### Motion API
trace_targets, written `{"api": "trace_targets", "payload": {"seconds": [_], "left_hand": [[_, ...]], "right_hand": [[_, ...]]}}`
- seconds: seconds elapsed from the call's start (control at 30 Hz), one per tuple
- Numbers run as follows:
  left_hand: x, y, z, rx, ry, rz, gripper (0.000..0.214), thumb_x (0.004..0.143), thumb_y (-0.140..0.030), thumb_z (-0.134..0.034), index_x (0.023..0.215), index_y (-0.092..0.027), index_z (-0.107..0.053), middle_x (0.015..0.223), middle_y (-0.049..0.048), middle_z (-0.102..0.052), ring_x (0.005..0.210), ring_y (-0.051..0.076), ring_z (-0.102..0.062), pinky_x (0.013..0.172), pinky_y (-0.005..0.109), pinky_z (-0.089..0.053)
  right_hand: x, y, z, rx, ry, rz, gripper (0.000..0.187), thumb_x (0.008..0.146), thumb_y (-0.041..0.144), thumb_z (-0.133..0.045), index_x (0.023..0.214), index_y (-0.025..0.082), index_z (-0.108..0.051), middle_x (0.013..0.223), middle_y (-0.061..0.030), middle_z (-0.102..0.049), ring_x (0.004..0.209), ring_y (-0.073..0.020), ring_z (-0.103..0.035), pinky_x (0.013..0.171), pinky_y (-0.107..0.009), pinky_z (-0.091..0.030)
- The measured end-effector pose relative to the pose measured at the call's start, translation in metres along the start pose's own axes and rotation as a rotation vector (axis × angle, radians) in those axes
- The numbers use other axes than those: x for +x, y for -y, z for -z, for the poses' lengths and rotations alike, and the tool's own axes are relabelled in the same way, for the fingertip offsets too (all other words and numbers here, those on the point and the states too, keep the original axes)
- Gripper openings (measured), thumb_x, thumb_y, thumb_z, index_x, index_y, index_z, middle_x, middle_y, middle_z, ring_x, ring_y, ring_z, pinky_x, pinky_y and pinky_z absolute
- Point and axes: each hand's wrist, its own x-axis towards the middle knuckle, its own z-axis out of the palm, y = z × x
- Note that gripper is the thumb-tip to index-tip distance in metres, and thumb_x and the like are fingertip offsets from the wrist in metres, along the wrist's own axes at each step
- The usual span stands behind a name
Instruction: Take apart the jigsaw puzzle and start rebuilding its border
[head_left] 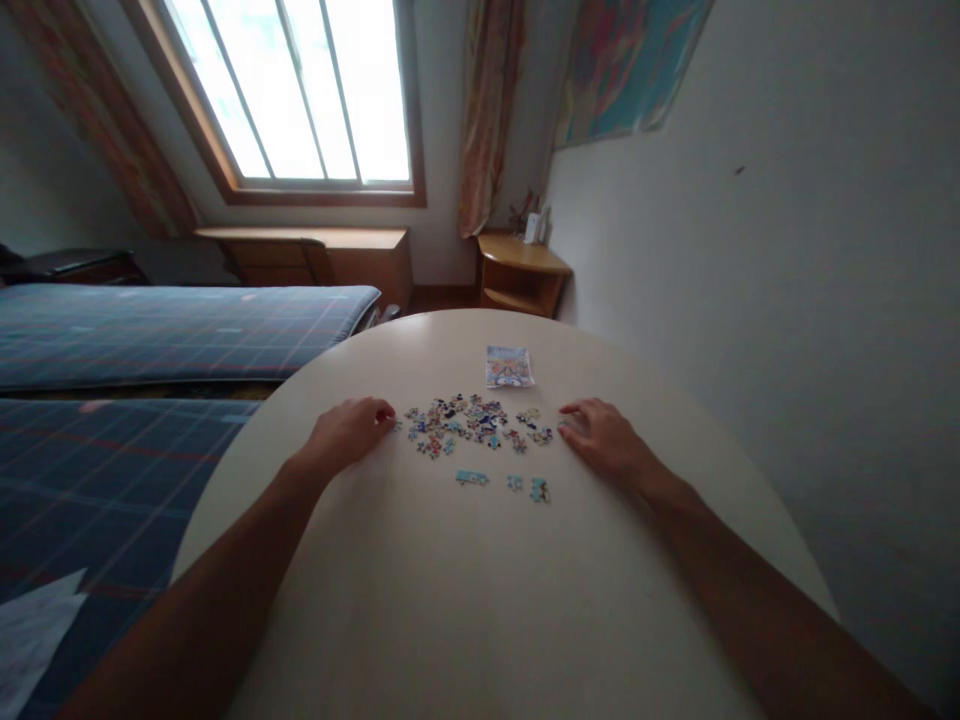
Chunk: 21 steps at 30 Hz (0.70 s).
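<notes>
A heap of small colourful jigsaw pieces (472,422) lies spread on a round cream table (465,590). My left hand (346,433) rests on the table at the heap's left edge, fingers curled, fingertips by a piece. My right hand (600,435) lies at the heap's right edge, fingers bent and pressed on a piece there. A few light blue pieces (472,479) lie apart, nearer to me, with two more light blue pieces (529,487) beside them. A small picture card (508,366) lies beyond the heap.
Two beds with blue checked covers (150,335) stand to the left. A wooden desk (315,250) sits under the window, a wooden corner shelf (521,272) beside it. A white wall runs close along the table's right side.
</notes>
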Motion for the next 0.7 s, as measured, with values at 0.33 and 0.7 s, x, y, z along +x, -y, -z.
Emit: {"api": "trace_targets", "payload": {"seconds": [0.33,0.7], "left_hand": [[0.016,0.001,-0.023,-0.168,-0.149,-0.188,0.031,0.093,-0.042,-0.051,0.109,-0.031,-0.075,0.11,0.0045,-0.067,0.09,0.018,-0.065,0.085,0.027,-0.048],[0.017,0.01,-0.018,-0.178,-0.109,-0.104,0.033,0.09,-0.043,-0.05,0.102,-0.024,-0.075,0.101,0.0051,-0.07,0.083,0.018,-0.065,0.078,0.027,-0.049]], "right_hand": [[-0.003,0.01,-0.005,0.028,-0.014,0.042,0.03,0.089,0.031,-0.053,0.114,0.018,-0.063,0.123,-0.0131,-0.064,0.116,-0.0294,-0.056,0.103,-0.046,-0.042],[-0.001,0.006,-0.008,0.019,-0.005,0.053,0.032,0.087,0.032,-0.055,0.114,0.017,-0.063,0.124,-0.0138,-0.063,0.115,-0.0303,-0.056,0.102,-0.046,-0.043]]}}
